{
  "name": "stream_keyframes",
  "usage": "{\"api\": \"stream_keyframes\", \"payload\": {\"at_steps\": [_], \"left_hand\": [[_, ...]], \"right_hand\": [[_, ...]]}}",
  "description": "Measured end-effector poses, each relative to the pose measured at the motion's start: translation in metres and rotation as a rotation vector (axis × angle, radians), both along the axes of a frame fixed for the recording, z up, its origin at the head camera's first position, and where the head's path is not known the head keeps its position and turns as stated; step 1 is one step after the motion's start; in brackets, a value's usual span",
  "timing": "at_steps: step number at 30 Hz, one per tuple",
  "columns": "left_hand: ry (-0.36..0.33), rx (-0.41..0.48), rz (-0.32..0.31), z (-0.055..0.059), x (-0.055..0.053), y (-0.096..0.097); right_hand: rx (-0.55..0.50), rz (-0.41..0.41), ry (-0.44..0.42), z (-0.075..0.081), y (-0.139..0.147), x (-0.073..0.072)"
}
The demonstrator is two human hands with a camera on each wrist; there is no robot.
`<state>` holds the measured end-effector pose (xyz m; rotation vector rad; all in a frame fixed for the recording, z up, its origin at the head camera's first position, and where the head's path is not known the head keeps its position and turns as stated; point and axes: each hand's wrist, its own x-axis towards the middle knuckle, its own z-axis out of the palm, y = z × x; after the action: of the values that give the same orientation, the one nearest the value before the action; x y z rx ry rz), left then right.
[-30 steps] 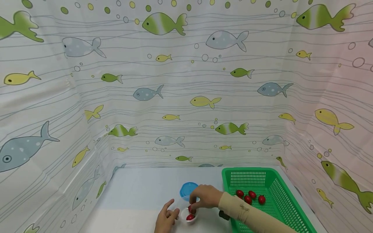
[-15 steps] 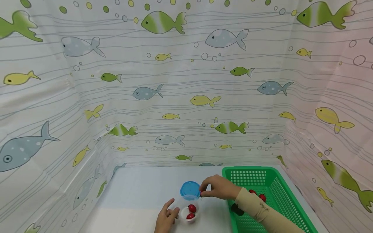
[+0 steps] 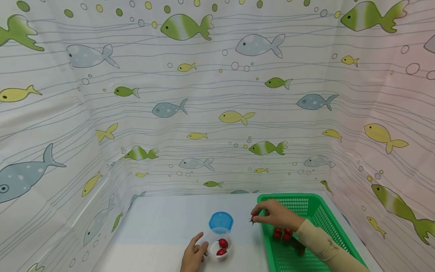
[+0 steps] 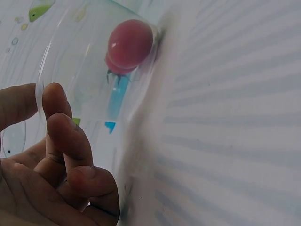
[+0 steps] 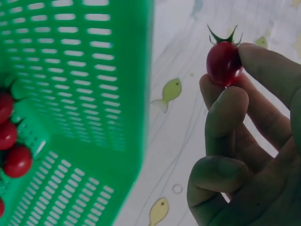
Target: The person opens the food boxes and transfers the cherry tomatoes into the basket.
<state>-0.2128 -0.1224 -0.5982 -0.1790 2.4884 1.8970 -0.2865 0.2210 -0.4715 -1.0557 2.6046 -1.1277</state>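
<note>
My right hand [image 3: 276, 213] pinches a cherry tomato [image 5: 224, 63] between thumb and fingertips. Its green stem end points upward in the right wrist view and toward the table in the head view. That hand is over the left rim of the green basket [image 3: 266, 241]. My left hand [image 3: 193, 255] rests beside a small clear tub [image 3: 211, 249], thumb and forefinger spread apart. In the left wrist view, its fingertips [image 4: 55, 96] are at the tub's rim; firm contact cannot be judged. Two cherry tomatoes [image 3: 222, 243] lie inside the tub.
A blue lid [image 3: 221, 220] lies behind the tub, flat on the white table [image 3: 163, 223]. More tomatoes [image 5: 18, 161] sit in the basket, partly hidden by the right arm in the head view. Fish-print sheeting [image 3: 204, 128] encloses the table's back and sides.
My right hand has come up out of the tub with a cherry tomato and travelled right to the basket's rim. Two tomatoes have stayed in the tub. The left hand has barely moved.
</note>
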Motion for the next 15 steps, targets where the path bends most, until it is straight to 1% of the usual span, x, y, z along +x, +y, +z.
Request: {"api": "stream_keyframes", "payload": {"at_steps": [4,6,11,15], "left_hand": [[-0.002,-0.002,-0.001,0.001,0.000,0.000],[-0.005,-0.008,0.000,0.001,-0.001,0.000],[-0.010,-0.016,-0.003,-0.001,-0.001,0.000],[-0.016,-0.020,-0.005,-0.003,-0.002,-0.001]], "right_hand": [[-0.021,-0.020,0.018,-0.003,0.014,0.004],[-0.021,-0.048,0.018,-0.005,0.020,0.005],[-0.018,-0.105,-0.039,-0.012,0.035,0.007],[-0.019,-0.120,-0.055,-0.015,0.046,0.007]]}}
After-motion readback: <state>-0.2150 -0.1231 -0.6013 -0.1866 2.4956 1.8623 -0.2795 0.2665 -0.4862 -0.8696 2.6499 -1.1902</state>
